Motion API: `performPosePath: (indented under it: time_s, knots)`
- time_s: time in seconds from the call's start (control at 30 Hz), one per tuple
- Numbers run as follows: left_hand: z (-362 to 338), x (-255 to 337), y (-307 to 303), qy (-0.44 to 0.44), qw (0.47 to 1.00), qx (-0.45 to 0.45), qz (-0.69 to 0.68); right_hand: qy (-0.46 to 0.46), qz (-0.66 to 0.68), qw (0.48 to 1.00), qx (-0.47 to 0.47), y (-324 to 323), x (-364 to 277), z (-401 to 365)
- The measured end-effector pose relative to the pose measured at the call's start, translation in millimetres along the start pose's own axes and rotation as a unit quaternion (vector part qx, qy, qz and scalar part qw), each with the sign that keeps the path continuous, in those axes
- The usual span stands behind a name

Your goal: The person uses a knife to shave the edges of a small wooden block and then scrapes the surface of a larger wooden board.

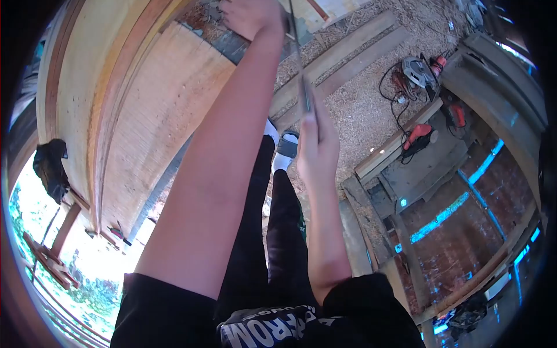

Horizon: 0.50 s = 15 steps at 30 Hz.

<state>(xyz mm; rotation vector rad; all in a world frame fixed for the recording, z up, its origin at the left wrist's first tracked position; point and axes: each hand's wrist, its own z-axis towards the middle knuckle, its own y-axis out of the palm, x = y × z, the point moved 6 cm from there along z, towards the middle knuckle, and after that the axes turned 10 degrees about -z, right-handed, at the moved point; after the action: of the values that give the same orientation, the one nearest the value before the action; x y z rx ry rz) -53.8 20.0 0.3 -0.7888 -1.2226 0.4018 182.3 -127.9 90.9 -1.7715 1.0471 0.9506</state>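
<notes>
My left hand (250, 16) reaches far out to the top of the view, closed into a fist at the upper end of a thin dark metal strip (300, 64). The strip runs straight down from there to my right hand (317, 148), which grips its lower end with the fingers laid along it. Its kind is hard to tell; it looks like a blade or a rule. Beneath my arms are my black-trousered legs and a white-socked foot in a dark shoe (286, 148). Just left of my left arm is a large curved wooden panel (168, 116).
The floor is covered in sawdust (360, 110), with long planks (348, 58) lying across it. A circular saw (418, 69) and red power tools (419, 136) with cables lie at the right beside a timber frame (406, 174). A black cloth (49, 165) hangs at the left.
</notes>
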Motion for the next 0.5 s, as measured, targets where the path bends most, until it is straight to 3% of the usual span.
performPosePath:
  time_s: [0.03,0.1,0.13,0.23,0.3,0.33,0.4,0.5]
  knots:
    - [-5,9,-7,0.039,0.996,0.065,0.036,0.038,-0.003,0.999,-0.009,5,-5,22]
    - [-4,14,-15,0.016,0.999,0.043,0.026,0.092,0.03,0.995,-0.029,15,-13,43]
    - [-5,13,-12,0.001,1.0,0.012,0.012,0.092,0.025,0.995,-0.036,15,-3,35]
    - [-9,16,-15,0.027,0.998,0.061,0.022,0.037,-0.017,0.999,-0.008,3,12,0]
    - [-10,15,-18,0.054,0.995,0.08,0.025,0.121,0.051,0.991,-0.027,-1,15,-17]
    - [-11,17,-21,0.05,0.995,0.079,0.025,0.122,0.047,0.991,-0.028,1,15,-7]
    - [-10,15,-18,0.006,0.999,0.033,0.003,0.026,-0.004,0.999,-0.022,9,7,32]
    - [-9,18,-21,0.014,0.999,0.05,-0.005,0.042,0.026,0.998,-0.034,13,7,36]
